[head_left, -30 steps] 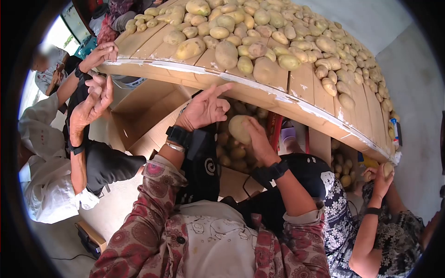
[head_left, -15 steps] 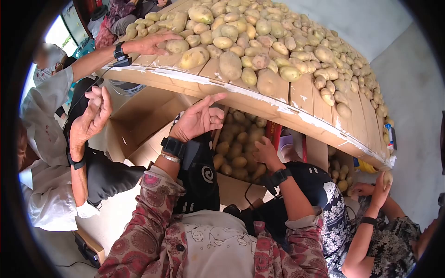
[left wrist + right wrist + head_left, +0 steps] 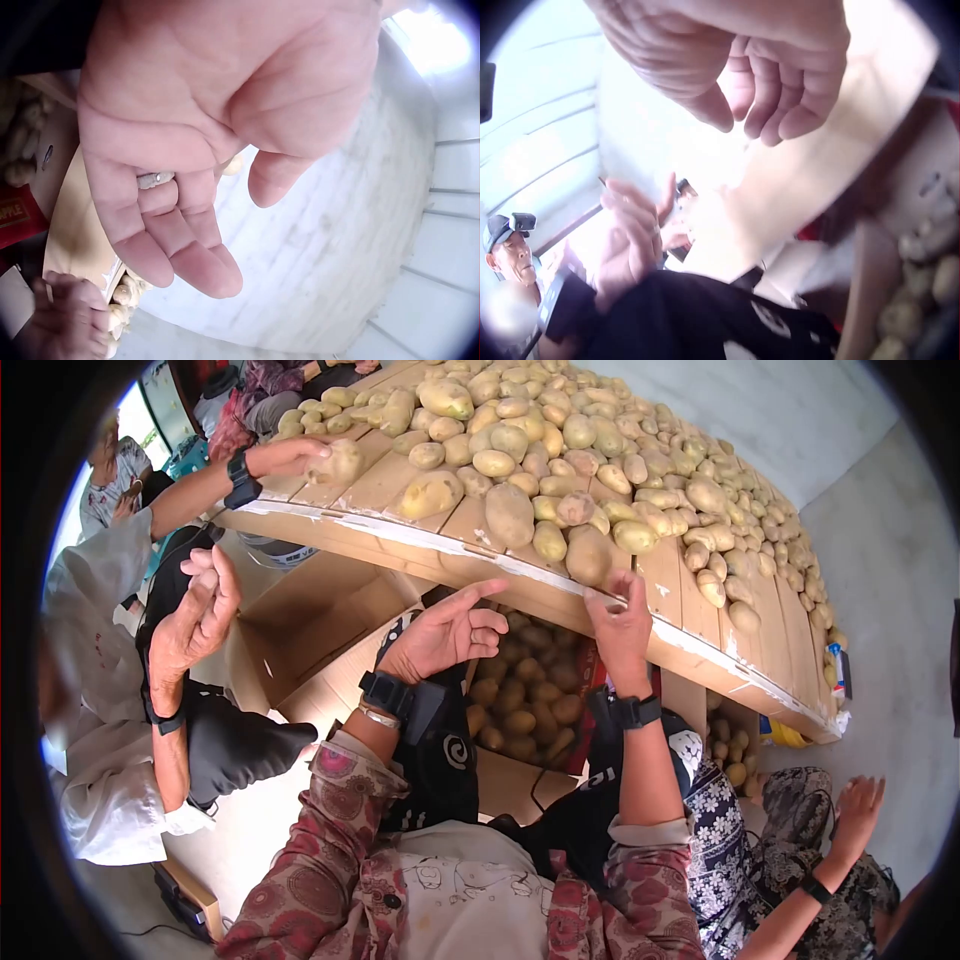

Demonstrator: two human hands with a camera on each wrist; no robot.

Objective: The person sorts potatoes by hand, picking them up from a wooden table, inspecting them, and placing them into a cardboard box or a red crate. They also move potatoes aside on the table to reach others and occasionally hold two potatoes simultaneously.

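The right hand, fingers loosely bent and empty, is just beside the potato at the counter's edge; the left hand's empty fingers hang loose, apart from it.

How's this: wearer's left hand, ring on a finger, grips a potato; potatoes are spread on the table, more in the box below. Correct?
Not the grip: the left hand is empty, palm bare in the left wrist view. The rest stands: ring on a finger, potatoes spread on the table, more in the box below.
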